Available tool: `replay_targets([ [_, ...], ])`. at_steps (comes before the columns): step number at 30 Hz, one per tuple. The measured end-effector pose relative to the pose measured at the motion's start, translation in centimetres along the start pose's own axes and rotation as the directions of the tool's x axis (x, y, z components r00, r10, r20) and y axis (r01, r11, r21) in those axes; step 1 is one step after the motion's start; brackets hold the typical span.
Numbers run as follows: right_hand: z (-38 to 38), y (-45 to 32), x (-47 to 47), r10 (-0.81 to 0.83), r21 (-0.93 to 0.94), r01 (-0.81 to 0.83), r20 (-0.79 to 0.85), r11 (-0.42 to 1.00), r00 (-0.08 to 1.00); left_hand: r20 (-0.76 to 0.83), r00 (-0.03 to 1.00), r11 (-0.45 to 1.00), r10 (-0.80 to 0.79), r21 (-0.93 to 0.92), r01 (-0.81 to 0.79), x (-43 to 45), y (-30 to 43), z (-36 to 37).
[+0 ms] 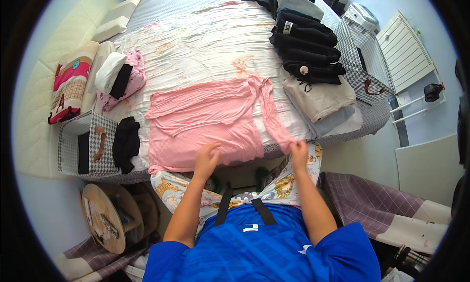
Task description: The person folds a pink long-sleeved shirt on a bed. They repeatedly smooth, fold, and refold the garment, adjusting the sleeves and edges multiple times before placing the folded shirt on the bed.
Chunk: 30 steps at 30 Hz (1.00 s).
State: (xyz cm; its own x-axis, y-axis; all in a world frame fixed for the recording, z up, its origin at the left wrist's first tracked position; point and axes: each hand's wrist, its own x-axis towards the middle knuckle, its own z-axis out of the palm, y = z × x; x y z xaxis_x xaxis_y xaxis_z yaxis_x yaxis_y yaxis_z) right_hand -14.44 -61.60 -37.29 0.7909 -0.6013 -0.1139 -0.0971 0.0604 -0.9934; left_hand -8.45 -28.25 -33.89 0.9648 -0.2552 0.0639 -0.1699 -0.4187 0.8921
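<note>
A pink long-sleeved top (205,131) lies sideways across the near edge of the bed. One sleeve lies over its body, and the other runs from the upper right corner down towards me. My right hand (299,155) pinches the cuff end of that sleeve just past the mattress edge. My left hand (207,159) hovers at or just above the lower edge of the top, its fingers apart and holding nothing. Whether its fingertips touch the cloth I cannot tell. Beneath the top is a white floral sheet (205,50), wrinkled.
Folded dark clothes (308,39) and a beige garment (319,94) line the right side. A houndstooth fabric box (363,61) stands beyond them, another (88,146) at left beside a black cloth (126,144). White, black and pink clothes (117,76) lie upper left. A round wooden shelf (110,219) stands lower left.
</note>
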Motion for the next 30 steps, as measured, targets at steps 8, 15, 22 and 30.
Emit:
replay_targets([
  [8,-1.7,-18.3,7.3,-0.412,0.019,0.415,0.157,0.91,0.897,0.215,0.967,0.983,-0.14,-0.089,0.162,0.3,5.0,-0.2],
  [15,2.6,-29.7,9.4,-0.703,0.055,0.731,0.331,0.681,0.63,0.253,0.968,0.999,-0.001,-0.05,0.014,5.4,9.5,-2.4],
  [22,3.4,-35.6,20.9,-0.801,-0.39,0.879,0.413,0.274,0.433,0.336,0.936,0.994,0.109,-0.054,-0.097,13.9,16.0,-2.2],
  [30,0.7,-31.3,23.0,-0.789,-0.108,0.84,0.299,0.532,0.538,0.383,0.924,0.99,0.015,-0.138,0.041,16.7,13.7,-0.1],
])
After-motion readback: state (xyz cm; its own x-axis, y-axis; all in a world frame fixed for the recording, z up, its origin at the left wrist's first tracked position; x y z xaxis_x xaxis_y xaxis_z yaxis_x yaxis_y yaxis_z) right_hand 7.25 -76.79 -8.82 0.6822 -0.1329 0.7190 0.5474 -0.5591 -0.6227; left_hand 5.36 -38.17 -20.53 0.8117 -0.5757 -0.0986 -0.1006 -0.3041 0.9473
